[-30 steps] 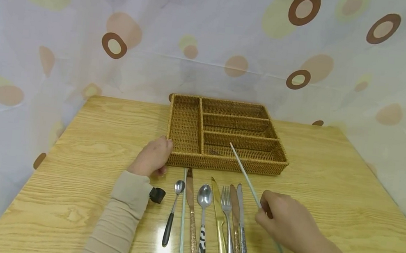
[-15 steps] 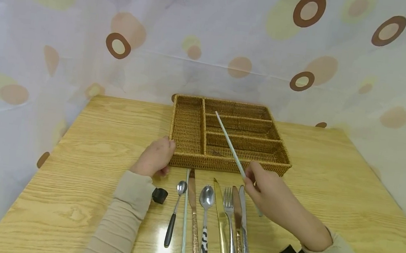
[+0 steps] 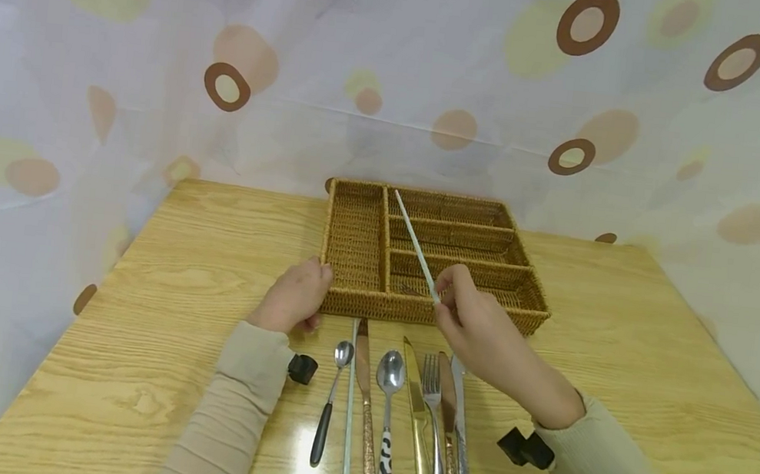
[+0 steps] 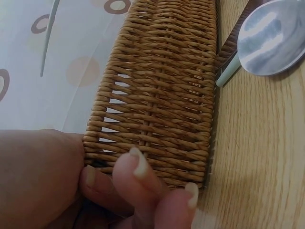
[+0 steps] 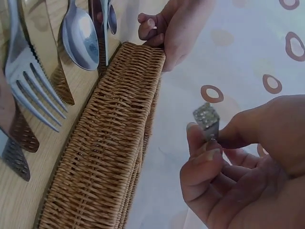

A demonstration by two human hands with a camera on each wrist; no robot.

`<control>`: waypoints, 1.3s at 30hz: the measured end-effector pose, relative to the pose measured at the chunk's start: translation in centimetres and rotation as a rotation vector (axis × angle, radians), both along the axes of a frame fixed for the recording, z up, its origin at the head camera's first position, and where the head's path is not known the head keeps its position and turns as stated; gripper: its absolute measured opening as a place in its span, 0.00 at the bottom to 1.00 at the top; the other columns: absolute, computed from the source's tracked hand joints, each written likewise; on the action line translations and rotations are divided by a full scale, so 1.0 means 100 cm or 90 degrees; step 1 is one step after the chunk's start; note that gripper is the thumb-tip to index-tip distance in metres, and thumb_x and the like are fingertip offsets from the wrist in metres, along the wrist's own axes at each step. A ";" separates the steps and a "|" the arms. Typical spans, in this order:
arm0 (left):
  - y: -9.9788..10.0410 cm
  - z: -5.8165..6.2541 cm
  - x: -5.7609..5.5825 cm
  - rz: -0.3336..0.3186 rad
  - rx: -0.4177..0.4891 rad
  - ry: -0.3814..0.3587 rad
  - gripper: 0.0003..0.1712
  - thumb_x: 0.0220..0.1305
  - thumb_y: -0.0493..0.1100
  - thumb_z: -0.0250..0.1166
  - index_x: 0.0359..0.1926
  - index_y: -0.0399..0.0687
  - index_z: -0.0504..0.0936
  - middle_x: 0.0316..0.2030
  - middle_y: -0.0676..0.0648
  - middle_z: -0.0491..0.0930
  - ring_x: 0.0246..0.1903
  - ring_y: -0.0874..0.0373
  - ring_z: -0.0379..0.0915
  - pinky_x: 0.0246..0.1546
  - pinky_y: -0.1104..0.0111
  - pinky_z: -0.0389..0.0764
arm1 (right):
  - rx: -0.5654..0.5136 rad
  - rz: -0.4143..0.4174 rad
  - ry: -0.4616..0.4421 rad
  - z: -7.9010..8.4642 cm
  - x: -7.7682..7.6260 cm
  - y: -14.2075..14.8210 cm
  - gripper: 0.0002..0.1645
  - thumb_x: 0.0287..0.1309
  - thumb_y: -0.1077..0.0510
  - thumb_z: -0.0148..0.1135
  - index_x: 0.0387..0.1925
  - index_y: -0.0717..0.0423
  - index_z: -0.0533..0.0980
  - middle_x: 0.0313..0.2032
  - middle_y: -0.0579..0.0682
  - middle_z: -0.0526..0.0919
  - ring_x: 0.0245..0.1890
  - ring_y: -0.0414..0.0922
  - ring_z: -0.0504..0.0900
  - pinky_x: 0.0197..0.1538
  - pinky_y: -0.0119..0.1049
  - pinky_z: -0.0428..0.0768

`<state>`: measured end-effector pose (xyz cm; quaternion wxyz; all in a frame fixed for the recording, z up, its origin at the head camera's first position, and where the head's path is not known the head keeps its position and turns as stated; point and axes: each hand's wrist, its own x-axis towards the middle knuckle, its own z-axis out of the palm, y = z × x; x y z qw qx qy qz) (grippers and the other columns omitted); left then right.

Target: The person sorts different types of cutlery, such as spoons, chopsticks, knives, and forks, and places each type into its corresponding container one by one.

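Note:
My right hand (image 3: pixel 485 329) pinches a pale green chopstick (image 3: pixel 416 242) above the front wall of the wicker cutlery tray (image 3: pixel 373 306). The chopstick slants over the tray, its thin tip pointing to the back left. In the right wrist view its square, glittery end (image 5: pixel 206 116) sticks out between thumb and fingers. At the tray's front left corner my left hand (image 3: pixel 294 294) grips the rim, with fingers (image 4: pixel 136 174) in front of the woven wall. A second pale green chopstick (image 3: pixel 349 427) lies on the table before the tray.
In front of the tray lie a small black-handled spoon (image 3: pixel 322 432), a spotted-handled spoon (image 3: pixel 391 373), a fork (image 3: pixel 432 388), a gold knife (image 3: pixel 418 419) and several other knives. A patterned cloth (image 3: pixel 397 76) hangs behind the wooden table (image 3: pixel 173 285).
My right hand has moved forward and left with the chopstick, from beside the knives to above the tray's front wall. My left hand keeps its grip on the corner.

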<state>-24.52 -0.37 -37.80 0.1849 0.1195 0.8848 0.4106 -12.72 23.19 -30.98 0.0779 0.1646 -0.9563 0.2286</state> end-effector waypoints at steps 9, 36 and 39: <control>0.001 -0.001 0.001 0.002 0.002 0.004 0.35 0.79 0.50 0.35 0.76 0.31 0.47 0.13 0.47 0.71 0.11 0.55 0.72 0.15 0.65 0.80 | -0.054 0.005 -0.003 0.000 -0.026 -0.013 0.07 0.72 0.65 0.51 0.45 0.58 0.75 0.30 0.48 0.81 0.25 0.41 0.77 0.28 0.32 0.78; 0.002 -0.001 -0.001 0.005 -0.021 0.003 0.36 0.79 0.52 0.35 0.76 0.32 0.47 0.15 0.44 0.75 0.12 0.52 0.75 0.17 0.65 0.81 | 0.002 -0.035 -0.075 -0.013 -0.085 -0.050 0.14 0.72 0.54 0.55 0.52 0.55 0.80 0.25 0.47 0.83 0.13 0.39 0.70 0.18 0.30 0.70; 0.001 -0.001 -0.002 0.008 -0.022 0.000 0.36 0.79 0.52 0.34 0.76 0.32 0.47 0.15 0.45 0.75 0.12 0.53 0.75 0.17 0.65 0.81 | 0.021 -0.027 -0.077 -0.015 -0.091 -0.054 0.15 0.71 0.55 0.55 0.52 0.56 0.80 0.30 0.48 0.86 0.13 0.38 0.71 0.18 0.29 0.71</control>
